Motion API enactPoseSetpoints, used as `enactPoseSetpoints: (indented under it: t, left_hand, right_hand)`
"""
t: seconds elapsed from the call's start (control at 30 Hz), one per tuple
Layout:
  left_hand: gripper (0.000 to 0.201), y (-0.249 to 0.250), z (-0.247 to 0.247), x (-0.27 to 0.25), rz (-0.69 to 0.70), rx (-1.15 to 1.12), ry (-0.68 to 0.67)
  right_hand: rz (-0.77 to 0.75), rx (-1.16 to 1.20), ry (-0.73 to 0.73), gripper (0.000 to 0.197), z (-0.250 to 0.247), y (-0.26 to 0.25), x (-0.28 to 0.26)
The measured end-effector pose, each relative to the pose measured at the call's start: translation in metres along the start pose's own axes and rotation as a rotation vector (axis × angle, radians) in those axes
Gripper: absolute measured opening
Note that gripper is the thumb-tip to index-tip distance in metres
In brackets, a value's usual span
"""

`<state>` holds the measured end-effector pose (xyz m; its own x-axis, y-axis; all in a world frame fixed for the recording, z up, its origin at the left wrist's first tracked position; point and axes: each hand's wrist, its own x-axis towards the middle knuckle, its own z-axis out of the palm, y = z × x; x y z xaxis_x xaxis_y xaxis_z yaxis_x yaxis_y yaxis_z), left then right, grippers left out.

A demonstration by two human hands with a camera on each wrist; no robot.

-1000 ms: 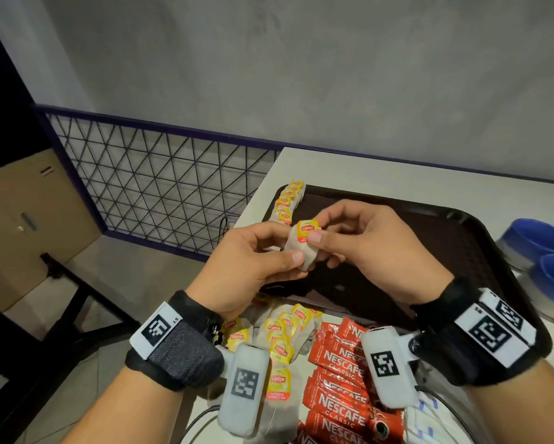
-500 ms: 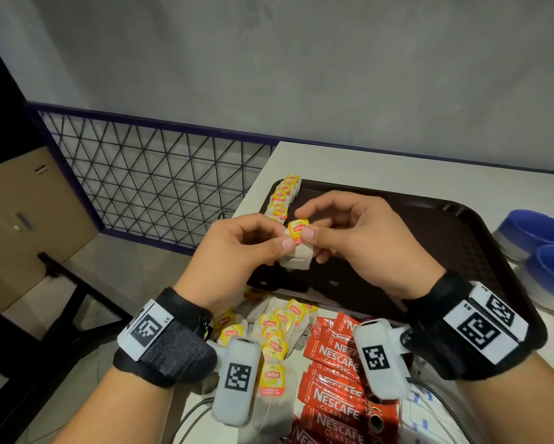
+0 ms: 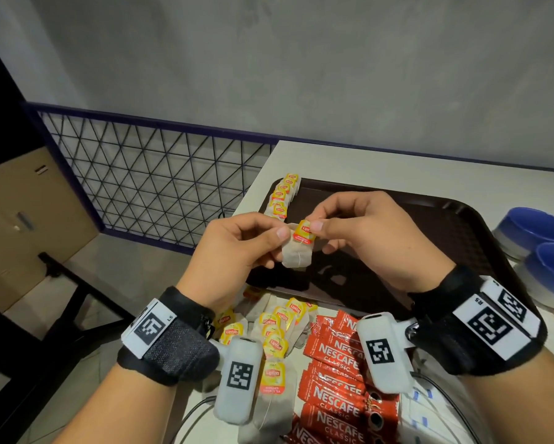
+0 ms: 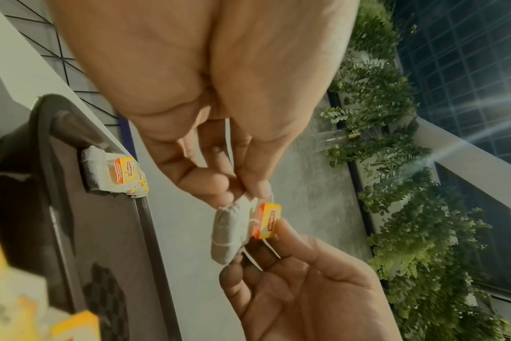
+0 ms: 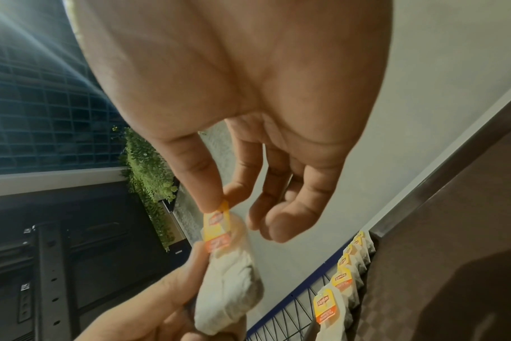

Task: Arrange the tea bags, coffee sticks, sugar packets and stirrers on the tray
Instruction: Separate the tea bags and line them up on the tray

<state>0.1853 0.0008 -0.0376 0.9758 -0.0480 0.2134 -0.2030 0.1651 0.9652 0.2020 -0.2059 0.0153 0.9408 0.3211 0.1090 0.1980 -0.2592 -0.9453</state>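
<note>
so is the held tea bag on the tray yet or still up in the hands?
Not yet: the tea bag is held above the tray, pinched by left hand and right hand.

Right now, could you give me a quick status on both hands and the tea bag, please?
Left hand pinching tea bag over tray. Right hand pinching its tag. Row of bags already on tray's left edge. Nothing in the way.

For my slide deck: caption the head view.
Both hands hold one tea bag above the tray, right hand pinching its tag, left hand the bag.
</note>
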Motion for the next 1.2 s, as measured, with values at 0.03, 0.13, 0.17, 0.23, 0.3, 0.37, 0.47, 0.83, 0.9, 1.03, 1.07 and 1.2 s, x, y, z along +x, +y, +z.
enactPoseSetpoints:
  t: [0.03,0.13,0.17,0.23,0.3,0.37,0.47,0.83,0.9,1.03,1.07,1.2]
  left_hand:
    - [0.013,0.0003,-0.0006,0.0000,0.005,0.000,0.006]
    - [0.017,0.0012,-0.0011,-0.0006,0.018,0.028,0.012]
    - [0.016,0.0016,-0.0011,-0.0012,0.022,0.046,0.005]
    - [0.013,0.0022,0.0000,-0.0017,0.031,0.078,-0.015]
    - [0.011,0.0031,0.0013,-0.0017,0.029,0.081,-0.026]
    - [0.012,0.0037,0.0020,-0.0019,0.019,0.074,-0.034]
    - [0.008,0.0036,0.0020,-0.0022,0.010,0.085,-0.049]
    - [0.017,0.0040,0.0050,-0.0016,-0.058,-0.012,-0.004]
    - [0.018,0.0034,0.0050,-0.0014,-0.059,-0.009,-0.006]
    - [0.019,0.0041,0.0056,-0.0026,-0.061,-0.021,-0.027]
    - [0.019,0.0046,0.0058,-0.0027,-0.064,-0.032,-0.028]
    - [0.009,0.0054,0.0053,-0.0023,-0.068,-0.056,-0.033]
  right_hand:
    - [0.003,0.006,-0.008,0.008,-0.0006,0.0001,0.0000]
    - [-0.001,0.000,-0.022,0.012,-0.0009,-0.0004,-0.0009]
    - [-0.006,-0.009,-0.023,0.010,-0.0002,-0.0009,-0.0013]
    - [-0.014,-0.020,-0.010,0.005,0.0017,-0.0024,-0.0019]
    - [-0.015,-0.025,0.008,0.002,0.0036,-0.0033,-0.0019]
    - [-0.014,-0.023,0.026,0.001,0.0045,-0.0037,-0.0017]
    - [-0.024,-0.023,0.048,0.004,0.0050,-0.0037,-0.0017]
    - [0.007,0.006,0.003,0.006,0.0036,-0.0017,-0.0011]
    - [0.007,0.024,-0.027,0.006,0.0042,-0.0021,-0.0021]
    - [-0.020,-0.024,-0.013,0.003,0.0075,-0.0022,-0.0028]
    - [-0.021,-0.021,-0.003,0.003,0.0078,-0.0020,-0.0027]
    - [-0.040,-0.012,0.039,0.004,0.0063,-0.0005,-0.0017]
